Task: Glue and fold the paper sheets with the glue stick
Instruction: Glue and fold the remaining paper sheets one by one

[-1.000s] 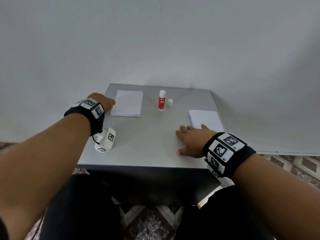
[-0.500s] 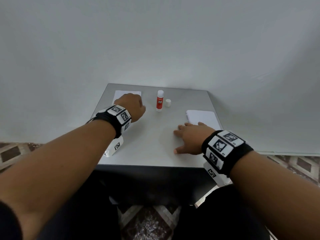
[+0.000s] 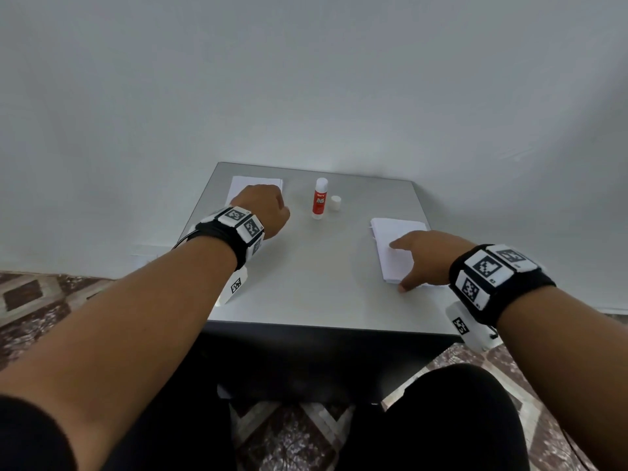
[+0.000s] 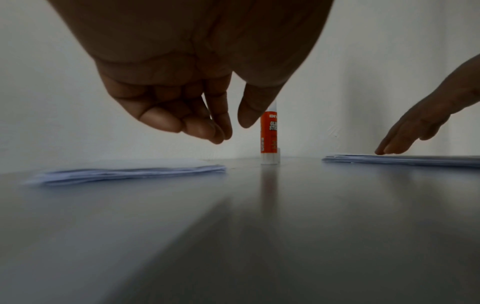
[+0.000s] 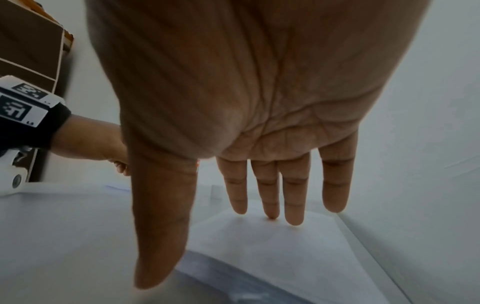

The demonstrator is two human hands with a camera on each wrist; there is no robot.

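Glue stick [image 3: 319, 198] upright, cap [image 3: 335, 203] beside, paper stacks [image 3: 396, 249] flanking

In the head view, the near half of the left paper stack [image 3: 255, 182] at 11 o'clock on the table [image 3: 316, 283] is covered by the left hand [image 3: 263, 209], whose fingers are hidden behind its back. The right paper stack's [image 3: 394, 246] 3 o'clock side is hidden under the right hand [image 3: 426, 258]. In the left wrist view, the glue stick's [image 4: 270, 135] top is masked by the thumb, and its label is cut off by the tube's curve. The cap [image 3: 335, 203] is hidden there behind the stick. The small print on the label cannot be read.
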